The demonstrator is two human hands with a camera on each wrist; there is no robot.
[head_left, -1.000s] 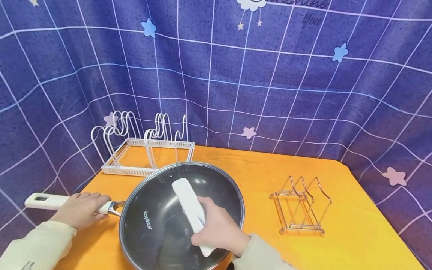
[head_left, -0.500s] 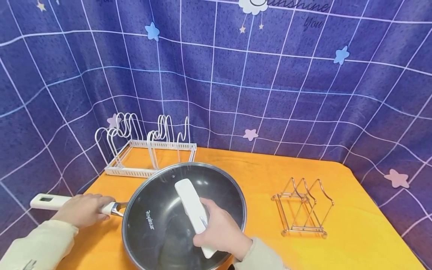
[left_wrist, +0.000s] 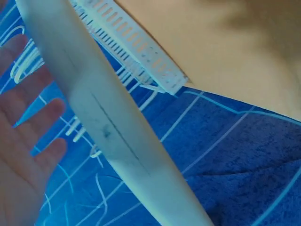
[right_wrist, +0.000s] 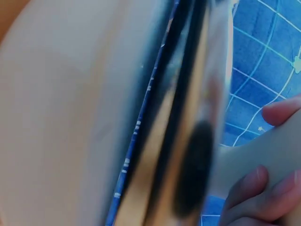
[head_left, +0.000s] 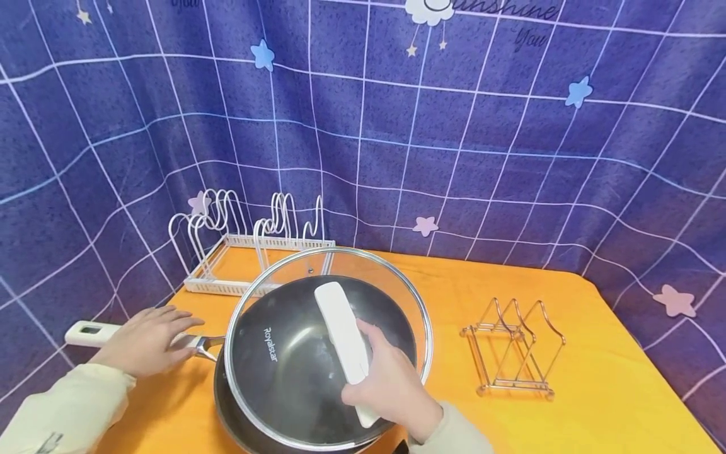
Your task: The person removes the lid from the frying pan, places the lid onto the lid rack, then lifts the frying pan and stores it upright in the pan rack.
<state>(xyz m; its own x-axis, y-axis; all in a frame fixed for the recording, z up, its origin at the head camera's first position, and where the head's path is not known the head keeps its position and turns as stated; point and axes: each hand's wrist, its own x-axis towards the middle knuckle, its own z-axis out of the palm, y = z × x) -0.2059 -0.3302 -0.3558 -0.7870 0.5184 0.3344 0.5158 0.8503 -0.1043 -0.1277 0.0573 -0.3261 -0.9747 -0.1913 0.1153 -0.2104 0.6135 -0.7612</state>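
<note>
My right hand (head_left: 391, 384) grips the long white handle (head_left: 340, 325) of a round glass lid (head_left: 368, 268) with a metal rim. The lid hovers over a dark-lined frying pan (head_left: 227, 403), tilted and shifted toward the back right, so the pan's rim shows at lower left. "Royalstar" is printed on the glass. My left hand (head_left: 150, 340) lies over the pan's white handle (head_left: 91, 333) with its fingers stretched out. In the left wrist view these fingers (left_wrist: 44, 120) are straight beside the handle (left_wrist: 108, 117). The right wrist view shows curled fingers (right_wrist: 254, 197) near the lid's edge.
A white wire rack (head_left: 210, 287) with upright loops stands behind the pan at left. On the right sits a small copper-coloured wire rack (head_left: 513, 381). An orange cloth (head_left: 442, 290) covers the table, and a blue grid-patterned curtain (head_left: 454, 126) hangs behind it.
My right hand has raised the lid off the pan, and a gap now shows at the lower left rim. The left hand's fingers have loosened and straightened from the pan's handle.
</note>
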